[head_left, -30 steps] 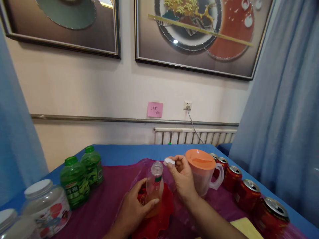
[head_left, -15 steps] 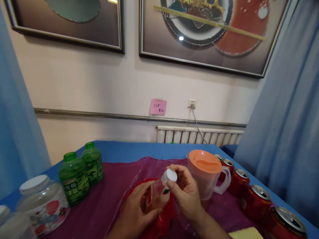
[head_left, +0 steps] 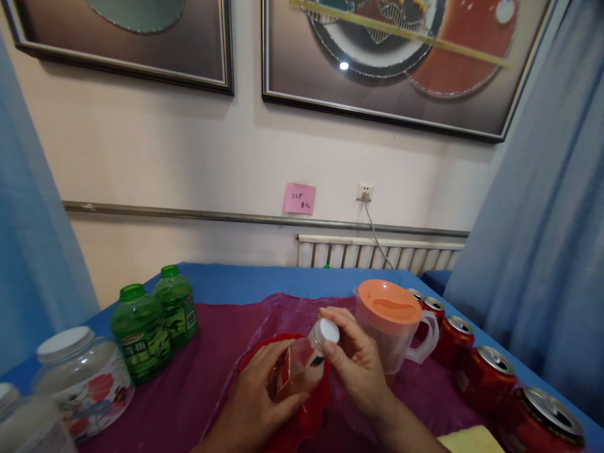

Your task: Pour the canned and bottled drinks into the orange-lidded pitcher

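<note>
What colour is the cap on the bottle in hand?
White; the cap shows best in the head view.

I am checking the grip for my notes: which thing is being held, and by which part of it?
A clear bottle: the left hand grips its body, and the right hand holds the white cap at its mouth.

left: two green bottles (head_left: 140, 343) | right: row of red cans (head_left: 485, 380) | wall: pink note (head_left: 300, 199), plugged socket (head_left: 361, 189)
</note>
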A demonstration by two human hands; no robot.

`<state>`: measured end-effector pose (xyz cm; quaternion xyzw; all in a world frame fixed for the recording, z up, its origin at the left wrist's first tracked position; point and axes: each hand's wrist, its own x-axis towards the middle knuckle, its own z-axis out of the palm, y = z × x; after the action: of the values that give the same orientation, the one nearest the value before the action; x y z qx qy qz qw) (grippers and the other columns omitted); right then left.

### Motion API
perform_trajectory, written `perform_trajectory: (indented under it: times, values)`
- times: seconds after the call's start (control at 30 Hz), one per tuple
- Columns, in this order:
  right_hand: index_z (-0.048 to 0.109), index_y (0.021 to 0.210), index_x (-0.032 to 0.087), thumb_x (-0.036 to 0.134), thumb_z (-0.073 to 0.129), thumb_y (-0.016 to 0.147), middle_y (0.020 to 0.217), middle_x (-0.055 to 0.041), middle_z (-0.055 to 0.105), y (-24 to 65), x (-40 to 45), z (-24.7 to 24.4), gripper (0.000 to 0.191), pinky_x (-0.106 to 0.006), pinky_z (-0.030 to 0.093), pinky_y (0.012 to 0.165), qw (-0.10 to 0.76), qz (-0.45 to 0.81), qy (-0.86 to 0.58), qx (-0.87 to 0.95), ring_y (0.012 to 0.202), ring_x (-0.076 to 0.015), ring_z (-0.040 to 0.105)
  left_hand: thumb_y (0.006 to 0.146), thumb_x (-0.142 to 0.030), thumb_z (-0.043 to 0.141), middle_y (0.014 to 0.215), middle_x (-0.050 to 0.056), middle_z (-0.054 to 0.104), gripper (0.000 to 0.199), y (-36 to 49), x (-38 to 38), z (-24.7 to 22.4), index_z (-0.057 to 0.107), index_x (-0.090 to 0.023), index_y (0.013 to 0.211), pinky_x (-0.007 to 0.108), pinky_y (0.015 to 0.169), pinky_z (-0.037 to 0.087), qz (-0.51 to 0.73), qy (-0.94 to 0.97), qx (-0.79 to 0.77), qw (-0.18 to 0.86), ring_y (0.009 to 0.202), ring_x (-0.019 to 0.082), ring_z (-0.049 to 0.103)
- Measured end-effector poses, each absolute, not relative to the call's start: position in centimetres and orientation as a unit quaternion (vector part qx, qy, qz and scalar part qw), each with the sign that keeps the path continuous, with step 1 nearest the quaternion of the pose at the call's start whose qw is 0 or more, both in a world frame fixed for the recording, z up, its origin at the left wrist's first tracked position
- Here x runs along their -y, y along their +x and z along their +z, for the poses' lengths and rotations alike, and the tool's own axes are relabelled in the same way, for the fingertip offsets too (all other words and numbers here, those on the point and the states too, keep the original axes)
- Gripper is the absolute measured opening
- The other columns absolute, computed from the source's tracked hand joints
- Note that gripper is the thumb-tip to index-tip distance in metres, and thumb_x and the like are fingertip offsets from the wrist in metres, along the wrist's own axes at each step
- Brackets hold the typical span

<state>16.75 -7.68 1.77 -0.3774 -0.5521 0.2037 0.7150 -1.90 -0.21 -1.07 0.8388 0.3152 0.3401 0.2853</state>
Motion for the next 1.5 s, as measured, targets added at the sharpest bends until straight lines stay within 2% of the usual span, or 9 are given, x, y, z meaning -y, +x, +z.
perform_trajectory:
  times: [0.2,0.43,0.67,0.9,0.97,1.1,1.17,1.37,1.5]
  values:
    - [0.067,0.128,0.035,0.032,0.061,0.095,0.130,-0.0046,0.063,17.3,8.1,1.6,0.033,-0.039,0.043,0.106,0.692,0.227,-0.369,0.577,0.123,-0.0238,0.056,0.065,-0.037,0.081,0.131,0.007,0.066,0.068,-2.2,0.0,-1.5,0.060,-0.031,0.130,0.046,0.104,0.050,0.325,0.842,-0.317,0.292,0.120,0.033,0.062]
    - [0.069,0.124,0.034,0.031,0.064,0.094,0.125,-0.0034,0.064,17.5,8.1,1.7,0.030,-0.032,0.044,0.103,0.694,0.204,-0.372,0.582,0.120,-0.0208,0.056,0.065,-0.038,0.082,0.130,0.005,0.067,0.067,-2.3,0.3,-1.0,0.061,-0.032,0.129,0.043,0.104,0.050,0.313,0.850,-0.300,0.299,0.119,0.031,0.062]
    - [0.070,0.113,0.030,0.029,0.078,0.082,0.111,-0.0018,0.064,16.9,7.7,1.1,0.032,-0.027,0.049,0.090,0.735,0.242,-0.357,0.523,0.102,-0.0179,0.061,0.065,-0.024,0.078,0.130,0.004,0.065,0.066,-2.1,0.7,-0.5,0.059,-0.031,0.127,0.044,0.105,0.048,0.312,0.849,-0.301,0.303,0.120,0.029,0.061]
    - [0.068,0.110,0.027,0.029,0.081,0.080,0.102,0.0001,0.065,16.0,7.6,0.8,0.033,-0.023,0.050,0.078,0.764,0.241,-0.370,0.471,0.088,-0.0143,0.061,0.069,-0.023,0.077,0.135,0.006,0.062,0.069,-2.1,0.7,-0.8,0.054,-0.032,0.133,0.048,0.108,0.045,0.312,0.856,-0.284,0.300,0.125,0.030,0.057]
    - [0.066,0.112,0.028,0.030,0.080,0.081,0.105,0.0002,0.066,15.9,7.8,0.6,0.033,-0.023,0.050,0.080,0.764,0.236,-0.374,0.469,0.092,-0.0146,0.062,0.069,-0.023,0.077,0.134,0.007,0.062,0.067,-2.1,0.7,-0.9,0.055,-0.032,0.133,0.048,0.108,0.046,0.316,0.855,-0.285,0.296,0.124,0.031,0.058]
    - [0.065,0.122,0.029,0.034,0.068,0.092,0.124,-0.0034,0.066,16.1,8.2,0.2,0.030,-0.030,0.046,0.099,0.748,0.247,-0.365,0.496,0.115,-0.0195,0.060,0.071,-0.027,0.078,0.132,0.007,0.064,0.065,-2.1,0.5,-1.1,0.056,-0.031,0.132,0.047,0.106,0.047,0.323,0.855,-0.286,0.288,0.122,0.030,0.060]
    - [0.064,0.126,0.029,0.035,0.065,0.095,0.129,-0.0047,0.065,16.2,8.3,0.1,0.032,-0.032,0.046,0.102,0.743,0.265,-0.361,0.498,0.120,-0.0208,0.059,0.070,-0.031,0.080,0.132,0.008,0.064,0.066,-2.2,0.3,-1.3,0.056,-0.030,0.132,0.048,0.106,0.048,0.333,0.853,-0.285,0.283,0.121,0.030,0.060]
    - [0.070,0.114,0.025,0.034,0.077,0.085,0.117,-0.0066,0.073,15.8,8.1,0.2,0.031,-0.030,0.055,0.089,0.775,0.268,-0.369,0.437,0.106,-0.0208,0.068,0.070,-0.033,0.080,0.130,0.007,0.065,0.066,-2.2,0.5,-1.4,0.057,-0.031,0.132,0.045,0.104,0.049,0.342,0.852,-0.281,0.278,0.120,0.029,0.061]
    - [0.072,0.113,0.026,0.035,0.077,0.085,0.115,-0.0062,0.074,15.7,7.8,0.4,0.030,-0.030,0.055,0.088,0.782,0.289,-0.360,0.418,0.103,-0.0201,0.069,0.070,-0.032,0.080,0.130,0.007,0.065,0.066,-2.2,0.5,-1.1,0.057,-0.031,0.131,0.047,0.104,0.048,0.338,0.853,-0.295,0.268,0.120,0.030,0.060]
